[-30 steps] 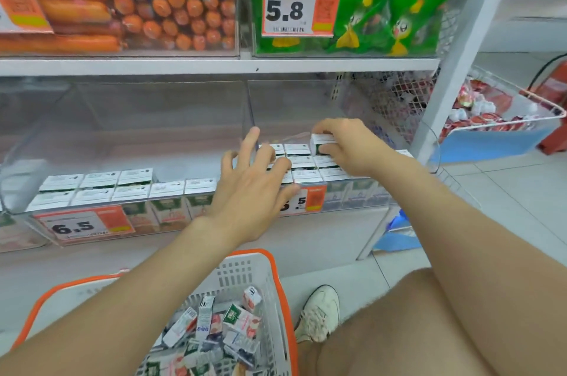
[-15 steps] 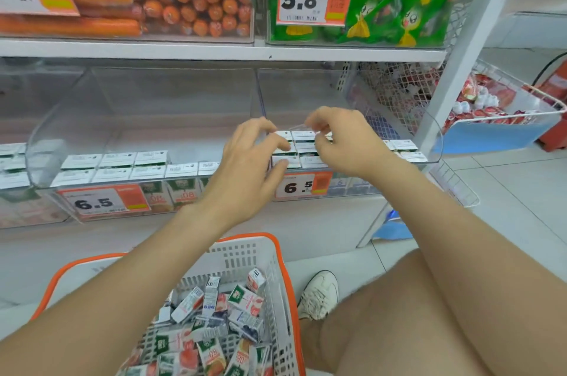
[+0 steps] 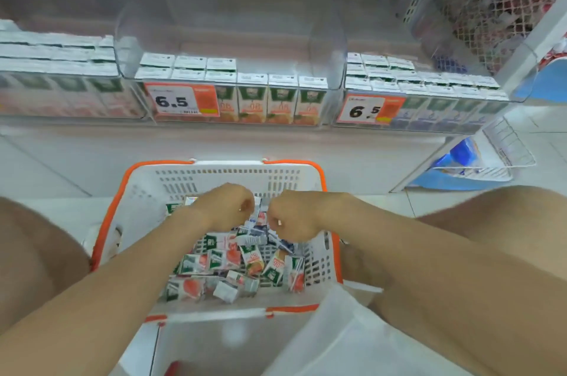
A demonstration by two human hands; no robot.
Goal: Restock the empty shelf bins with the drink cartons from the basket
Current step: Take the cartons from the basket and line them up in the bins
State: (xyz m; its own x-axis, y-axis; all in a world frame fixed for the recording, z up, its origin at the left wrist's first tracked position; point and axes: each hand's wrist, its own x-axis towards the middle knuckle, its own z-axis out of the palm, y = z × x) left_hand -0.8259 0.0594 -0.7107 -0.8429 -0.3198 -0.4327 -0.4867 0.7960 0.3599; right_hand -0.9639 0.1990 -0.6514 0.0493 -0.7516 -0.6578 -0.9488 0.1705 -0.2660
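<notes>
A white basket with an orange rim [image 3: 214,173] stands on the floor between my knees, with several small drink cartons [image 3: 251,259] lying loose in it. My left hand [image 3: 225,207] and my right hand [image 3: 294,217] are side by side down in the basket, knuckles up. The fingers of both hands are curled onto the carton pile, and a bit of white carton shows between them. On the shelf above, the clear middle bin [image 3: 230,23] holds two short rows of cartons [image 3: 280,99] at its front. The right bin [image 3: 426,84] holds several rows.
The left bin [image 3: 61,69] is packed with cartons. Orange 6.5 price tags [image 3: 181,101] hang on the bin fronts. A wire rack [image 3: 503,155] and the shelf's post stand at the right. A translucent white plastic piece [image 3: 322,339] lies near my right forearm. My knees flank the basket.
Both hands have come away from the right bin and dropped into the basket, fingers now curled on the cartons. My view has tilted down.
</notes>
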